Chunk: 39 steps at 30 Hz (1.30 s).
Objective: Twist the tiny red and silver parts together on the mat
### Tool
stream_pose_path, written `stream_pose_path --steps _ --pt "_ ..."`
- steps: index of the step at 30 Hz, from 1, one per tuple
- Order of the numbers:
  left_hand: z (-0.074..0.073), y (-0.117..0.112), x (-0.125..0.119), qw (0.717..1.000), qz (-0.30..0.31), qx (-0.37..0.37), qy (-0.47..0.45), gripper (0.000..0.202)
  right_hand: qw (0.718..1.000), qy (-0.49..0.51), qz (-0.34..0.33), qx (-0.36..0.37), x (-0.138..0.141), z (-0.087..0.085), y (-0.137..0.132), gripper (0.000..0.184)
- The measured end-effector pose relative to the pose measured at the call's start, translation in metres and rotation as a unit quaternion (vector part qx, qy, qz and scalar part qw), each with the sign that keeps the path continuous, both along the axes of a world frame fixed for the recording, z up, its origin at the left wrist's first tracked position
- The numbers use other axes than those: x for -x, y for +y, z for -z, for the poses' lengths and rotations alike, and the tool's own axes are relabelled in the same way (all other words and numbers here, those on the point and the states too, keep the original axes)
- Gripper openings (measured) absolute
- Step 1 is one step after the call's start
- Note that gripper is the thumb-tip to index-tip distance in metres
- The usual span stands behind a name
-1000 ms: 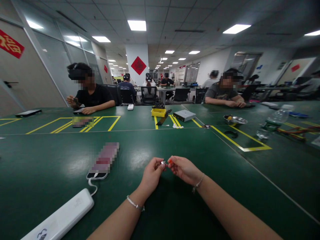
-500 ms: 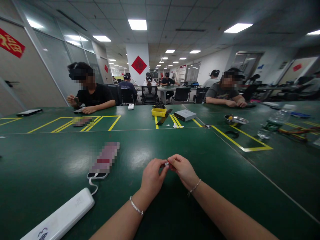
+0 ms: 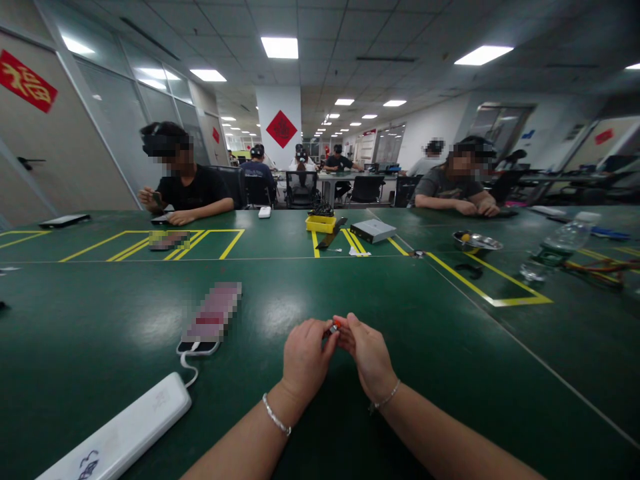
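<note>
My left hand (image 3: pixel 306 357) is closed in a pinch on a small orange-and-silver piece (image 3: pixel 336 326), too small and too covered by fingers to name. Facing it, my right hand (image 3: pixel 371 353) has its thumb raised and its fingers loosely curved towards the piece. Its fingertips lie close to the orange end; whether they touch it I cannot tell. Both hands are held close together above the green table (image 3: pixel 270 427).
A white power strip (image 3: pixel 125 427) and a phone (image 3: pixel 213 317) on a white cable lie to the left. Further off are a yellow box (image 3: pixel 321 224), a grey box (image 3: pixel 373 231), a metal bowl (image 3: pixel 477 241) and a water bottle (image 3: pixel 557 247). Two people sit across the table.
My right hand has loosened from its pinch, its thumb now lifted and more orange showing. My left hand keeps its hold. The view has shifted slightly.
</note>
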<state>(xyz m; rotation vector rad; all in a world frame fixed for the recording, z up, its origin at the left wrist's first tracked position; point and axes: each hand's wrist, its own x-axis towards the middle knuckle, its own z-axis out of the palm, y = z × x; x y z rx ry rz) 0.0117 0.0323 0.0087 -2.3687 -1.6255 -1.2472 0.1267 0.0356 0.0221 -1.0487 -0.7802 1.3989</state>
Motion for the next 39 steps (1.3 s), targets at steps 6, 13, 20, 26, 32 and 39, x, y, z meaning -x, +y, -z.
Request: stream_pose_path --steps 6,13,20,26,32,39 --pt "0.002 -0.001 0.0 1.0 -0.021 0.019 0.012 0.015 1.0 -0.008 0.004 -0.01 0.001 0.005 -0.001 0.039" --pt "0.002 -0.001 0.0 0.999 -0.03 0.032 0.012 0.018 0.999 -0.035 -0.003 -0.02 0.002 0.005 -0.003 0.037" --pt "-0.005 0.002 -0.001 0.976 0.034 0.092 -0.196 0.015 0.992 0.08 -0.093 -0.023 -0.006 -0.001 0.004 0.029" --pt "-0.004 0.009 -0.004 0.871 0.111 0.263 -0.4 0.015 0.988 -0.055 -0.097 -0.107 -0.01 0.006 0.011 0.025" --pt "0.001 0.012 -0.004 0.834 0.129 0.305 -0.441 0.016 0.966 -0.204 -0.073 -0.14 -0.011 0.003 0.01 0.023" --pt "0.002 0.014 -0.004 0.831 0.148 0.329 -0.424 0.023 0.962 -0.233 -0.058 -0.127 -0.03 -0.002 0.029 0.025"
